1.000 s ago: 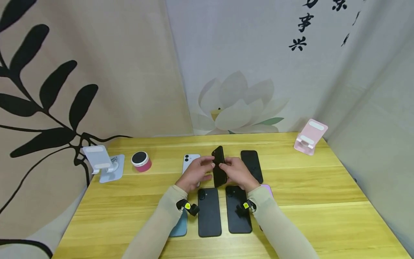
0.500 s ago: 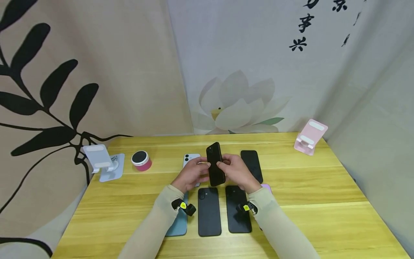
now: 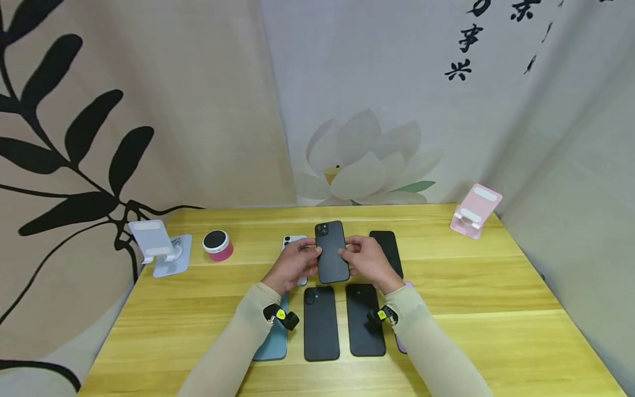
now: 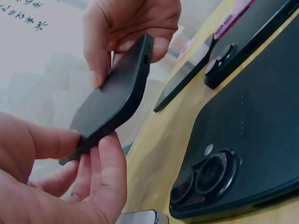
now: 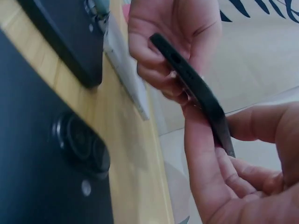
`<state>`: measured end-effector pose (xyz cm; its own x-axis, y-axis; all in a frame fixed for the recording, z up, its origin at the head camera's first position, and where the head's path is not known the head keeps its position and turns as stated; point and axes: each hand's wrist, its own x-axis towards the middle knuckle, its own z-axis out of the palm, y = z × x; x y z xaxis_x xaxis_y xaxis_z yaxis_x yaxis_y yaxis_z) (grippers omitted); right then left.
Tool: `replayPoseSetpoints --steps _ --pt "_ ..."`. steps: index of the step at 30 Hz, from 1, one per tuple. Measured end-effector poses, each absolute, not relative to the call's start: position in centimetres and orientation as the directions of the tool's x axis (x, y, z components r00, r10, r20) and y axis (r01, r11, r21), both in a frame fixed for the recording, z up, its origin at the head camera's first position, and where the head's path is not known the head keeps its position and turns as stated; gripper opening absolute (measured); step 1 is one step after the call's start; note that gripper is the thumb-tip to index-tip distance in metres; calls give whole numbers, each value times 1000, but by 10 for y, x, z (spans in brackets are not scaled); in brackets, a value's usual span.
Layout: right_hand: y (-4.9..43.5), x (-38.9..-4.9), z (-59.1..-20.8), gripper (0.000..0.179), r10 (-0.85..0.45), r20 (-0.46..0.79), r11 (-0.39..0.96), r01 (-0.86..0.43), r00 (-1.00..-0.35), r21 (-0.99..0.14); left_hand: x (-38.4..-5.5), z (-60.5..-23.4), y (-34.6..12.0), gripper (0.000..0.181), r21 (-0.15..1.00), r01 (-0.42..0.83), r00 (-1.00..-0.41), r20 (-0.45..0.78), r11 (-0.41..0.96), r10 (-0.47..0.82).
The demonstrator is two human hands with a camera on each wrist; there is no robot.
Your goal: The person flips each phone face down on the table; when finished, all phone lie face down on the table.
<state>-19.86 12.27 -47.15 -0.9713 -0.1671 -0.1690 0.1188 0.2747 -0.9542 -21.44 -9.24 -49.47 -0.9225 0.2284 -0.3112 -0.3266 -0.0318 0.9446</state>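
Note:
A dark smartphone (image 3: pixel 333 253) with its camera side facing me is held up over the middle of the table by both hands. My left hand (image 3: pixel 294 264) pinches its left edge, thumb on the back and fingers beneath, as the left wrist view shows. On the opposite edge, my right hand (image 3: pixel 369 262) grips it in the same way. Below the hands lie two dark phones, one on the left (image 3: pixel 321 325) and one on the right (image 3: pixel 366 325). A white phone (image 3: pixel 295 241) is partly hidden behind my left hand, and a black phone (image 3: pixel 387 251) lies beyond my right.
A blue phone (image 3: pixel 274 342) and a purple phone (image 3: pixel 402 345) are partly covered by my forearms. At the left stand a light blue phone stand (image 3: pixel 171 264) and a pink-and-white round container (image 3: pixel 217 246). A pink phone stand (image 3: pixel 475 210) is at the back right of the wooden table (image 3: pixel 496 309).
The held phone has turned from nearly edge-on to show its back fully. Both hands keep their grip on it, and the left forearm has shifted slightly left.

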Motion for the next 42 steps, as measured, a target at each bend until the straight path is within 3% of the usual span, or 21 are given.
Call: replayPoseSetpoints --steps 27,35,42 --pt "129 -208 -498 48 -105 -264 385 205 -959 -900 -208 -494 -90 52 949 -290 -929 -310 120 204" --pt "128 -204 -492 53 -76 -208 505 142 -975 -851 -205 -495 -85 56 953 -243 -929 -283 182 240" --pt "129 -200 -490 54 -74 -192 526 125 -979 -841 -202 -492 -77 57 944 -231 -931 -284 235 227"
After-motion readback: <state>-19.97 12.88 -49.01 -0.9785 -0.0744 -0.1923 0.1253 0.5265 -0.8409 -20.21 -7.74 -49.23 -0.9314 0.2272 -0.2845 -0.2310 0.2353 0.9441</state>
